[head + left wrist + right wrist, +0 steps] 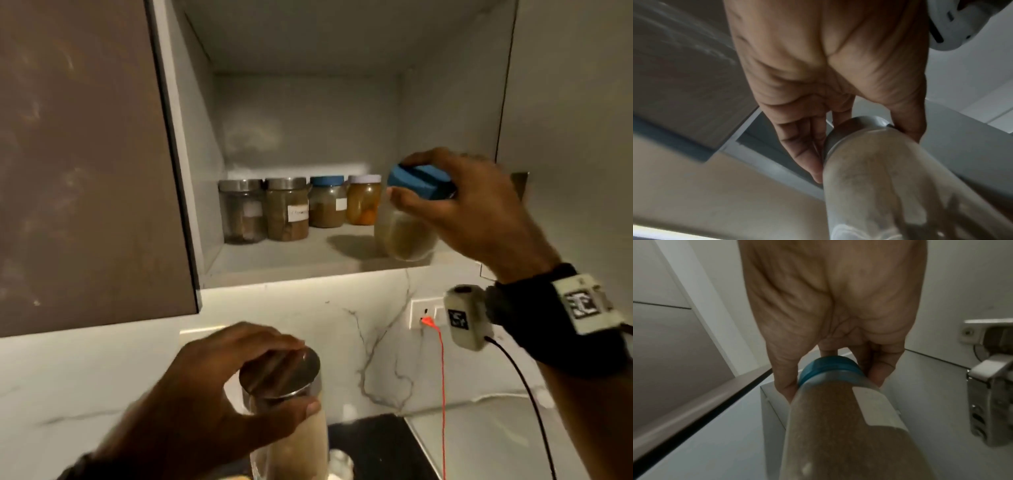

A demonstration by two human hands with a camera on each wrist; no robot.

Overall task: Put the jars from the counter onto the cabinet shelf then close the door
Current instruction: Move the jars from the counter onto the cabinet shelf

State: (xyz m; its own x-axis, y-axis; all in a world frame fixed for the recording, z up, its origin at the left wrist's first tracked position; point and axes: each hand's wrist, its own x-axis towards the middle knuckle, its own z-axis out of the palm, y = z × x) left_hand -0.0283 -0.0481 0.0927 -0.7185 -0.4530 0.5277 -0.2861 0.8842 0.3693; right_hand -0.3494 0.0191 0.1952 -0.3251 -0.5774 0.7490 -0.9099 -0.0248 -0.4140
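Observation:
My right hand grips a blue-lidded jar by its lid, tilted, just above the right front of the cabinet shelf. The right wrist view shows the same blue-lidded jar, filled with brown powder and bearing a white label, with my right hand round its lid. My left hand grips a steel-lidded jar by its lid, low in front of the backsplash. In the left wrist view my left hand has fingers and thumb round the lid of the steel-lidded jar. Several jars stand in a row at the shelf's back.
The brown cabinet door stands open at the left. A hinge is mounted on the cabinet's right wall. A wall socket with a red cord sits on the marble backsplash. Below lies a dark counter.

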